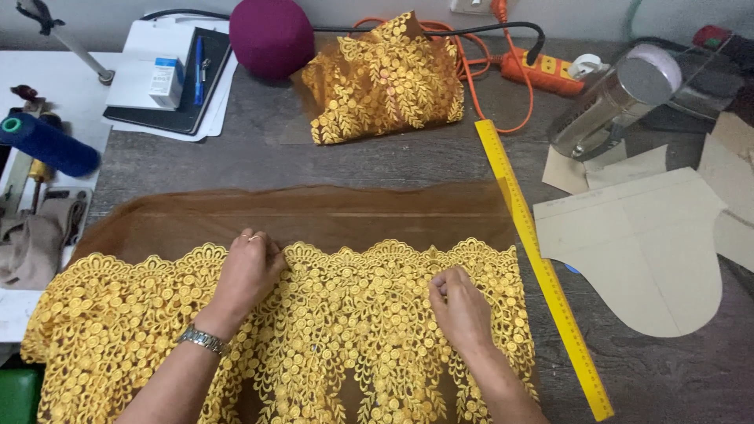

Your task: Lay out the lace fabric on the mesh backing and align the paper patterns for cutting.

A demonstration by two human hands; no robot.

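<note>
A wide piece of gold embroidered lace (338, 330) on brown sheer net (314, 216) lies flat across the dark table. My left hand (247, 271), with a ring and a metal wristwatch, rests palm down on the scalloped upper edge of the lace, fingers together. My right hand (459, 306) lies further right on the lace, its fingertips curled and pinching at the embroidery near the scalloped edge. A second, folded piece of the same gold lace (385, 78) sits at the back of the table.
A long yellow ruler (542, 267) runs diagonally beside the lace. Cardboard pattern pieces (644, 243) lie at right, with an iron (613, 102) behind them. An orange power strip (542, 71), a maroon round cushion (271, 35), a blue thread cone (47, 145) and a notebook (177, 78) line the back and left.
</note>
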